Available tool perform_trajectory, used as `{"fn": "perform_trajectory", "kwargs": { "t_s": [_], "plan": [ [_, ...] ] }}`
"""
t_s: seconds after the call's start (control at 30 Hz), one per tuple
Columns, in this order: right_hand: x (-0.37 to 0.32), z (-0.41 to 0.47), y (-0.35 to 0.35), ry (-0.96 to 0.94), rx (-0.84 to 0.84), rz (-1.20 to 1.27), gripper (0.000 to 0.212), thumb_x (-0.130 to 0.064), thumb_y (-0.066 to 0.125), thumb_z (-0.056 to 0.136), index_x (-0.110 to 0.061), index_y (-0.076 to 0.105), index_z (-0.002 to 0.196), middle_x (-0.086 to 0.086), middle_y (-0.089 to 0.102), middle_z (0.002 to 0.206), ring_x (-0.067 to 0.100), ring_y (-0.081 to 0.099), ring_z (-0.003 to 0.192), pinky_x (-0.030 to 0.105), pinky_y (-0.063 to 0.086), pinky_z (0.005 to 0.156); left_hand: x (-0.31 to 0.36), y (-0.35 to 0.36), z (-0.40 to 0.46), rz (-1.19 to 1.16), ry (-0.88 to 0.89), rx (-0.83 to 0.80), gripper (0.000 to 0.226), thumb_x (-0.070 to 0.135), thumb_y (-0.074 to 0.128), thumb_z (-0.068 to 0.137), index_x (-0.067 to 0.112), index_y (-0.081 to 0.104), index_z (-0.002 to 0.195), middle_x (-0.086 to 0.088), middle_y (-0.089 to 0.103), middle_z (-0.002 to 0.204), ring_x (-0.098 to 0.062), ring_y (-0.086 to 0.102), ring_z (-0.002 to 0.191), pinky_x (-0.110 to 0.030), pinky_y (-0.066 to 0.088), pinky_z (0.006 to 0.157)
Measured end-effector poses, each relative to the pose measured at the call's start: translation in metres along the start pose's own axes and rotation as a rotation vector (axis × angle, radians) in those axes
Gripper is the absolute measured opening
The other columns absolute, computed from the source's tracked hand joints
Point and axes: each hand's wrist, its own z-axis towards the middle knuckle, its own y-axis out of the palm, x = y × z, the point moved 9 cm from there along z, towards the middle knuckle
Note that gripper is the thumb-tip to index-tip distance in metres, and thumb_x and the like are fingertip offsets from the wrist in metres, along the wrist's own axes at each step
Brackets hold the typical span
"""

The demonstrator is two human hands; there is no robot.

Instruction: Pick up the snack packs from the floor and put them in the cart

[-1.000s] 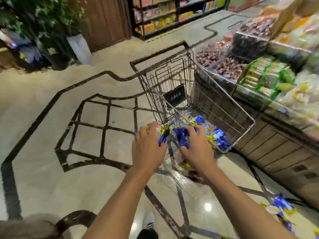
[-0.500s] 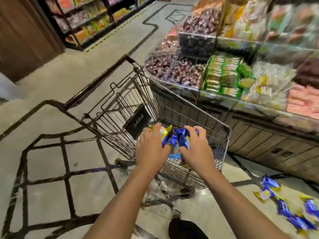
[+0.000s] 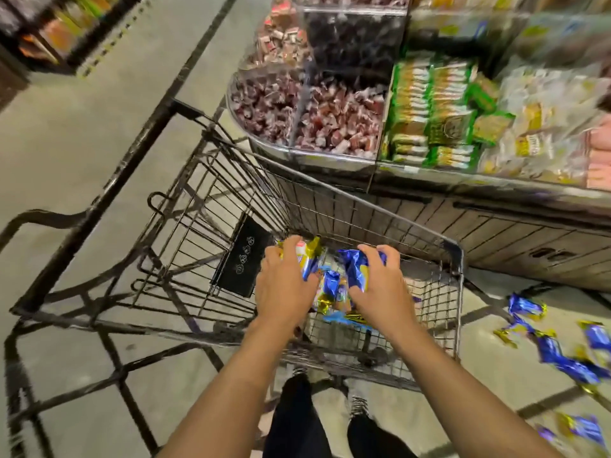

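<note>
Head-cam view looking down at a black wire cart (image 3: 458, 276) in a shop aisle; both forearms reach in from 6 o'clock, over the cart's near end. Left hand (image 3: 286, 285) grips a pack (image 3: 310, 259), fingers curled round it, blue & gold foil w/ crinkled twisted ends. Right hand (image 3: 380, 289) grips a 2nd blue pack (image 3: 352, 267) the same way, thumb side inward. Both held packs sit above the basket, inside its rim, long axes running roughly 12-to-6. Directly under the hands, more packs (image 3: 332, 294) lie loose on the wire floor of the cart, so the drop looks straight down w/ no sideways reach needed; letting go should be enough. Remaining floor packs (image 3: 562, 355) are scattered at 3 to 4 o'clock from the hands, outside the cart's right wall, on pale glossy tile w/ dark inlay lines; right hand is the nearer one for those. Foil looks slick, light & crushable, prob. easy to gather several at once. A small black plaque (image 3: 243, 256) hangs on the child-seat flap at 9 o'clock from the left hand. At 1 o'clock a display counter (image 3: 496, 219) w/ wood-panel front holds clear bins of reddish wrapped sweets (image 3: 330, 127) and green boxed snacks (image 3: 439, 114). Edges of the picture are motion-blurred.
</note>
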Motion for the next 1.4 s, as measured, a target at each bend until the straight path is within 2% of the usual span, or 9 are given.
{"fn": "perform_trajectory", "kwargs": {
  "t_s": [0.2, 0.5, 0.67, 0.73, 0.83, 0.9, 1.03, 1.17, 1.4],
  "plan": [
    [0.026, 0.036, 0.068, 0.211, 0.006, 0.014, 0.079, -0.024, 0.075, 0.076, -0.03, 0.034, 0.143, -0.001, 0.018, 0.15, 0.025, 0.057, 0.098, 0.037, 0.051, 0.069, -0.052, 0.055, 0.071, 0.017, 0.003, -0.135, 0.077, 0.039, 0.071, 0.083, 0.03, 0.025, 0.145, -0.012, 0.042, 0.135, -0.032, 0.049, 0.119, -0.043, 0.046, 0.096],
    [0.082, 0.075, 0.174, 0.393, -0.011, -0.03, 0.093, -0.028, 0.081, 0.069, -0.035, 0.025, 0.143, 0.004, 0.012, 0.151, 0.04, 0.055, 0.115, 0.046, 0.056, 0.08, -0.097, 0.178, 0.123, 0.018, -0.016, -0.341, 0.081, 0.037, 0.075, 0.083, 0.025, 0.026, 0.146, -0.011, 0.041, 0.132, -0.032, 0.047, 0.121, -0.044, 0.047, 0.097],
    [0.112, 0.088, 0.211, 0.433, -0.009, -0.04, 0.084, -0.025, 0.076, 0.077, -0.024, 0.03, 0.148, 0.012, 0.009, 0.156, 0.037, 0.024, 0.139, 0.049, 0.04, 0.104, -0.108, 0.24, 0.139, 0.042, 0.012, -0.353, 0.083, 0.039, 0.072, 0.083, 0.016, 0.028, 0.15, -0.017, 0.045, 0.136, -0.036, 0.04, 0.126, -0.045, 0.038, 0.105],
    [0.125, 0.093, 0.228, 0.455, -0.039, -0.077, 0.084, -0.027, 0.075, 0.078, -0.027, 0.029, 0.148, 0.01, 0.007, 0.157, 0.035, 0.016, 0.141, 0.053, 0.039, 0.104, -0.118, 0.265, 0.142, 0.041, -0.011, -0.365, 0.082, 0.038, 0.072, 0.083, 0.016, 0.029, 0.15, -0.017, 0.043, 0.138, -0.036, 0.038, 0.129, -0.045, 0.037, 0.106],
    [0.136, 0.1, 0.245, 0.456, -0.043, -0.111, 0.085, -0.032, 0.076, 0.075, -0.035, 0.026, 0.144, 0.005, 0.01, 0.154, 0.031, 0.035, 0.132, 0.053, 0.049, 0.091, -0.13, 0.293, 0.147, 0.025, -0.041, -0.386, 0.086, 0.035, 0.076, 0.082, 0.02, 0.026, 0.15, -0.015, 0.037, 0.141, -0.033, 0.035, 0.132, -0.045, 0.039, 0.108],
    [0.14, 0.102, 0.252, 0.453, -0.042, -0.143, 0.085, -0.034, 0.075, 0.075, -0.035, 0.026, 0.144, 0.007, 0.012, 0.154, 0.028, 0.034, 0.131, 0.052, 0.049, 0.089, -0.135, 0.308, 0.147, 0.062, -0.022, -0.389, 0.09, 0.038, 0.075, 0.082, 0.02, 0.022, 0.152, -0.015, 0.035, 0.146, -0.032, 0.028, 0.137, -0.044, 0.036, 0.111],
    [0.144, 0.104, 0.26, 0.444, -0.037, -0.146, 0.083, -0.036, 0.072, 0.079, -0.029, 0.027, 0.149, 0.011, 0.013, 0.156, 0.033, 0.024, 0.139, 0.054, 0.041, 0.101, -0.144, 0.321, 0.14, 0.043, -0.047, -0.419, 0.091, 0.037, 0.069, 0.089, 0.02, 0.011, 0.157, -0.014, 0.019, 0.159, -0.03, 0.01, 0.149, -0.041, 0.024, 0.119],
    [0.141, 0.105, 0.257, 0.447, -0.059, -0.118, 0.087, -0.043, 0.07, 0.078, -0.033, 0.021, 0.149, 0.008, 0.011, 0.155, 0.033, 0.024, 0.139, 0.055, 0.037, 0.104, -0.137, 0.308, 0.137, -0.07, -0.071, -0.449, 0.091, 0.034, 0.07, 0.09, 0.022, 0.011, 0.158, -0.008, 0.013, 0.161, -0.026, 0.015, 0.149, -0.04, 0.026, 0.117],
    [0.107, 0.089, 0.189, 0.424, -0.02, -0.043, 0.079, -0.034, 0.071, 0.078, -0.031, 0.033, 0.147, 0.005, 0.023, 0.151, 0.029, 0.027, 0.136, 0.052, 0.032, 0.107, -0.112, 0.239, 0.136, -0.106, -0.088, -0.378, 0.075, 0.033, 0.075, 0.083, 0.013, 0.038, 0.146, -0.012, 0.038, 0.145, -0.031, 0.036, 0.136, -0.045, 0.035, 0.112]
  ]
}}
